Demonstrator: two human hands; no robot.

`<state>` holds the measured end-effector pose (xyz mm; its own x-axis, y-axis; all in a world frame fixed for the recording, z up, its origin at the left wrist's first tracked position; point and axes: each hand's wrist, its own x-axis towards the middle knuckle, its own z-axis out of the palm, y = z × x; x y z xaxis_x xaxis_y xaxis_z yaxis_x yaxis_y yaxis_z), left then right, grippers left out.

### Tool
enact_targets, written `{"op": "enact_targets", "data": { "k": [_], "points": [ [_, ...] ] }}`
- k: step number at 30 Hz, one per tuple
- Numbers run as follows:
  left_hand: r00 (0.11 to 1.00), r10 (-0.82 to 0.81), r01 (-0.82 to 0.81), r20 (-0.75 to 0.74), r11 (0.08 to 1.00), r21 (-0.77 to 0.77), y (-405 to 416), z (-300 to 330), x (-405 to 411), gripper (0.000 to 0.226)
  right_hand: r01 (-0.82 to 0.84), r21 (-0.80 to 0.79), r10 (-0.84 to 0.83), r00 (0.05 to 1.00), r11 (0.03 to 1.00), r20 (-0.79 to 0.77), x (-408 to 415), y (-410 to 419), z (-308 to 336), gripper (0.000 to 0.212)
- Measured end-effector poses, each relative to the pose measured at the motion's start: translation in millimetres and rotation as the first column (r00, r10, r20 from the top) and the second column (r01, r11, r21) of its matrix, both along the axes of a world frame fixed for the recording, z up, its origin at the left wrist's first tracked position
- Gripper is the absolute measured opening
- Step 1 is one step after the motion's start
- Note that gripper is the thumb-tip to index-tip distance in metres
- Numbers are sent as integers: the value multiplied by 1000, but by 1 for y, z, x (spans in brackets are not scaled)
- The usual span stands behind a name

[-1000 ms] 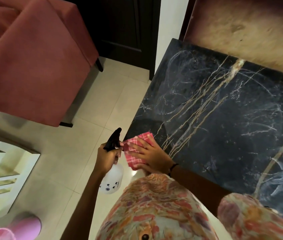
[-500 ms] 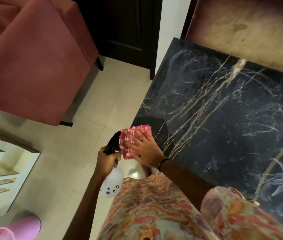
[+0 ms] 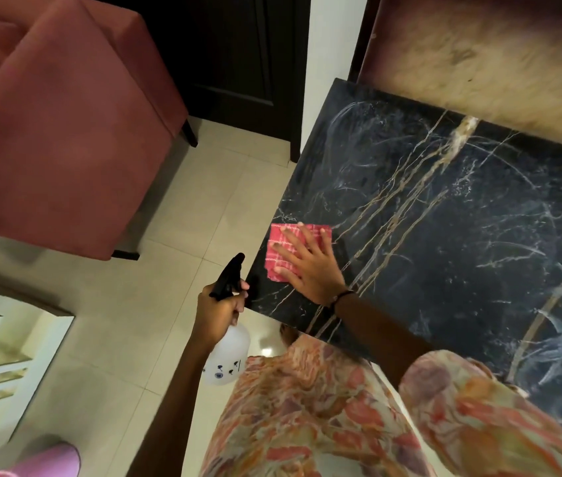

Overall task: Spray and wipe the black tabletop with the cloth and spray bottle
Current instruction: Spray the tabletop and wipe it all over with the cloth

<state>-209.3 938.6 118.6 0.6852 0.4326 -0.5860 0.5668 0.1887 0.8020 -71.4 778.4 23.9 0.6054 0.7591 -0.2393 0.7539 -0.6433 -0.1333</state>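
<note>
**Wipe under way at tabletop's near-left corner; most of slab looks unwiped**

The right hand (image 3: 310,266) lies flat, fingers spread, pressing a folded red-checked cloth (image 3: 288,247) onto the black tabletop (image 3: 444,235), just inside the left edge & near the front-left corner. The cloth sits wholly on the marble, its left side right at the edge. The left hand (image 3: 219,309) is closed round the neck of a spray bottle (image 3: 228,352), black nozzle up, clear body hanging below; it is held off the tabletop, over the tiled floor (image 3: 169,235) just beside the front-left corner. Whether a finger is on the trigger can't be told.

Progress, as a judgement: wiping is in hand but far from done. Pale smears & streaks show across the slab, esp. toward the back-left corner and the front-right, though some of that may be the stone's own veining. No fresh wet patch is clearly visible. Left to do, probably: more spray, then passes across the middle, back edge & right side. A red armchair (image 3: 66,132) stands well apart to the left.
</note>
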Motion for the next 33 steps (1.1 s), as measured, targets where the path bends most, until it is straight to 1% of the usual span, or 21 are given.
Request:
{"op": "enact_targets", "data": {
  "k": [2,4,6,9,11,13,15,18,20,21,23,24,26,28,30,33],
  "points": [
    [1000,-6,6,-18,1000,23,0,-3,1,58,-47,31,47,999,998,-3,-19,18,-2,57],
    [1000,-12,13,-28,999,36,1,-2,5,51,-128,55,129,991,990,-22,-43,15,-6,57],
    [999,-26,27,-22,999,41,0,0,12,48,-203,92,207,977,975,-44,-59,-7,-9,58],
    [997,-78,78,2,996,33,-3,1,24,50,-287,93,289,957,953,-7,-48,-54,-10,58],
    [996,-90,90,-5,996,23,-4,-1,32,42,-265,84,265,964,961,16,-22,-80,-8,56],
    [996,-90,90,-18,996,23,-4,-1,41,34,-194,59,193,981,979,28,12,-91,-6,56],
    [996,-86,87,-22,996,18,-5,0,52,37,-117,25,116,993,993,33,41,-80,-3,57],
    [996,-86,86,-2,996,-5,-7,4,63,51,-43,8,43,999,999,6,61,-35,0,58],
    [998,-65,65,-4,998,-15,-6,4,71,56,-59,25,59,998,998,-11,61,-6,-1,59],
    [998,-63,63,-13,998,-7,-5,4,74,51,-74,36,74,997,997,-14,55,4,-1,60],
    [997,-65,65,-48,998,16,-5,4,83,29,-105,68,107,994,992,-23,38,10,-3,62],
    [996,-66,68,-64,997,25,-4,2,87,22,-128,98,132,991,987,-33,28,5,-3,62],
    [995,-75,77,-73,997,18,-4,0,93,22,-198,132,205,978,971,-45,11,-19,-6,61],
    [994,-90,90,-53,996,-3,-5,-1,99,28,-246,133,252,967,960,-30,10,-52,-9,62],
    [994,-97,97,-47,995,-5,-6,-2,105,35,-235,116,237,971,965,-9,28,-79,-10,63],
    [994,-97,97,-50,995,-17,-8,-1,111,30,-158,69,158,987,985,10,67,-87,-6,64]
  ]
}}
